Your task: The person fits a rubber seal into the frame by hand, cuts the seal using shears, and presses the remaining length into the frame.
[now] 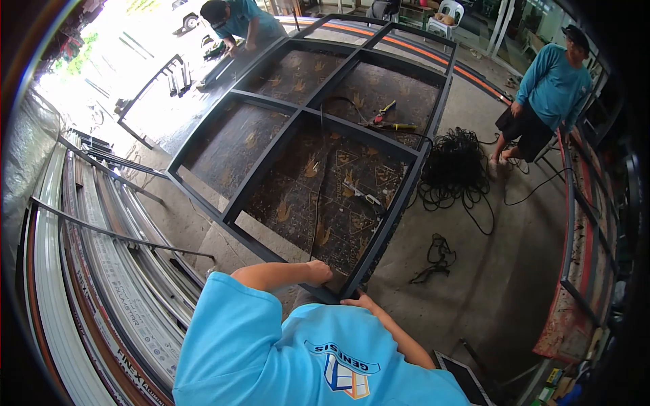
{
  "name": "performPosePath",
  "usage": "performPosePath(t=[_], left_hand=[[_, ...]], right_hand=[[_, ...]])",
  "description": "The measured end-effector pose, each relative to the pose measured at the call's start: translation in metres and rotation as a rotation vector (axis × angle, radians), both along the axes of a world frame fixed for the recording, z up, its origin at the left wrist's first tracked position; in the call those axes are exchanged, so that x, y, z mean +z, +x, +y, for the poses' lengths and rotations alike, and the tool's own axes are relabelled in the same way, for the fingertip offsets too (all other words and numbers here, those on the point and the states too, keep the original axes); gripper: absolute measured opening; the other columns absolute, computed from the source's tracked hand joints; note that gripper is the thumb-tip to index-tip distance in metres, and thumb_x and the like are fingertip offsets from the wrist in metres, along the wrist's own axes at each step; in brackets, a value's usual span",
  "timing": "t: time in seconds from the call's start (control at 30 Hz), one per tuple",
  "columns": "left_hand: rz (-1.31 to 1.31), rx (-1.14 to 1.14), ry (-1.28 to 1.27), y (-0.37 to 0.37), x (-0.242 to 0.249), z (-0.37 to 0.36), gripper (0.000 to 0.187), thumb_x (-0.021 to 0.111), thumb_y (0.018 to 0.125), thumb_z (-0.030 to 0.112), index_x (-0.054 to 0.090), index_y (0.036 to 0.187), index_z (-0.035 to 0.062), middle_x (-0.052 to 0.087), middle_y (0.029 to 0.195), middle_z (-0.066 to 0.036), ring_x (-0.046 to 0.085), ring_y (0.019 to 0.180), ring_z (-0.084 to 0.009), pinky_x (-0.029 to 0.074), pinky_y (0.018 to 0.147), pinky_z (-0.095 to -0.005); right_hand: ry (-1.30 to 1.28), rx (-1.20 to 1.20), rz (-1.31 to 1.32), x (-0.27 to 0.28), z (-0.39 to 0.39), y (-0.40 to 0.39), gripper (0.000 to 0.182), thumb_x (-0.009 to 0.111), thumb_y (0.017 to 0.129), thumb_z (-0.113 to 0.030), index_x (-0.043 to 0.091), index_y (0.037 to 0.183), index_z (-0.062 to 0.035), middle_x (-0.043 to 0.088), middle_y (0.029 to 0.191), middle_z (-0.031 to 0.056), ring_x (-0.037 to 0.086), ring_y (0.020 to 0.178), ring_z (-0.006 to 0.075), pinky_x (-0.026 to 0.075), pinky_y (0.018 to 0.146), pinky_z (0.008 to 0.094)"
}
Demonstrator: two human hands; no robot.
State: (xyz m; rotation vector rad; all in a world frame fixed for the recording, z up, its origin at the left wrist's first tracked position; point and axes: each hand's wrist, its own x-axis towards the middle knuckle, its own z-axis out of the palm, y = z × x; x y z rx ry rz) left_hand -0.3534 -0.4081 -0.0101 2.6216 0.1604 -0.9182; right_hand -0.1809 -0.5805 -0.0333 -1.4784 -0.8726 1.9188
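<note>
My left hand [319,273] is closed above the near end of a dark metal frame [298,116]. A thin dark line, perhaps a cable [316,216], runs from beside this hand across the board inside the frame; what the fingers hold is hidden. My right hand [361,302] has its fingers at the frame's near right corner, gripping the tube. The frame is divided by crossbars and lies over a brown printed board [338,176]. On that board are a silver-grey tool [366,197] and, farther off, pliers with red and yellow handles [384,113].
A heap of black cable [460,162] and a smaller dark tangle [437,260] lie on the floor to the right. Long metal profiles [115,298] are racked at left. One co-worker [552,84] stands right; another person [250,20] bends over far left.
</note>
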Motion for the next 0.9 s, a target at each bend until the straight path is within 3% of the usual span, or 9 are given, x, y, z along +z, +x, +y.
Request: performPosePath(t=[0.27, 0.47, 0.6, 0.7, 0.77, 0.9], left_hand=[[-0.019, 0.015, 0.014, -0.016, -0.026, 0.001, 0.02, 0.063, 0.077, 0.014, 0.071, 0.091, 0.0022, 0.069, 0.096, -0.019, 0.067, 0.097, -0.0327, 0.054, 0.082, -0.0415], [0.035, -0.004, 0.016, -0.009, 0.0, 0.012, 0.02, 0.062, 0.076, 0.012, 0.071, 0.091, 0.0016, 0.07, 0.096, -0.018, 0.067, 0.095, -0.0329, 0.054, 0.08, -0.0418], [-0.017, 0.03, 0.023, -0.02, -0.007, 0.007, 0.02, 0.062, 0.077, 0.013, 0.071, 0.092, 0.0026, 0.07, 0.096, -0.017, 0.067, 0.095, -0.0328, 0.054, 0.08, -0.0419], [-0.032, 0.024, 0.023, -0.022, -0.013, 0.014, 0.02, 0.062, 0.078, 0.014, 0.071, 0.092, 0.0039, 0.07, 0.096, -0.017, 0.067, 0.095, -0.0327, 0.054, 0.08, -0.0421], [-0.022, 0.016, 0.004, -0.021, -0.01, 0.019, 0.021, 0.061, 0.078, 0.015, 0.071, 0.093, 0.0046, 0.07, 0.096, -0.017, 0.067, 0.095, -0.0326, 0.054, 0.08, -0.0423], [0.007, -0.02, 0.03, -0.026, -0.003, 0.019, 0.022, 0.061, 0.078, 0.015, 0.071, 0.095, 0.0059, 0.07, 0.097, -0.016, 0.067, 0.095, -0.0316, 0.054, 0.081, -0.0425]], right_hand=[[-0.054, 0.069, -0.122, 0.006, 0.001, 0.004, 0.111, 0.082, 0.067, -0.046, 0.027, 0.142, 0.014, 0.044, 0.139, 0.0282, 0.041, 0.132, 0.0325, 0.033, 0.11, 0.0337], [0.096, 0.091, -0.1, -0.007, 0.002, 0.003, 0.108, 0.082, 0.068, -0.046, 0.028, 0.142, 0.0115, 0.045, 0.139, 0.0263, 0.042, 0.132, 0.0319, 0.034, 0.109, 0.0334], [-0.069, 0.084, -0.16, -0.03, -0.006, 0.003, 0.107, 0.083, 0.068, -0.043, 0.028, 0.143, 0.0098, 0.046, 0.138, 0.0249, 0.046, 0.128, 0.0319, 0.035, 0.109, 0.0337], [-0.012, 0.046, -0.088, -0.033, -0.002, 0.001, 0.105, 0.081, 0.069, -0.046, 0.031, 0.142, 0.0097, 0.043, 0.141, 0.0259, 0.042, 0.131, 0.0326, 0.034, 0.109, 0.0345], [0.095, 0.13, -0.203, -0.038, -0.004, 0.003, 0.106, 0.081, 0.069, -0.049, 0.03, 0.142, 0.01, 0.044, 0.14, 0.0262, 0.043, 0.131, 0.0327, 0.036, 0.108, 0.0343], [0.107, 0.205, -0.056, -0.032, -0.003, 0.009, 0.108, 0.08, 0.069, -0.051, 0.03, 0.143, 0.0097, 0.042, 0.141, 0.0276, 0.042, 0.131, 0.0345, 0.035, 0.108, 0.0354]])
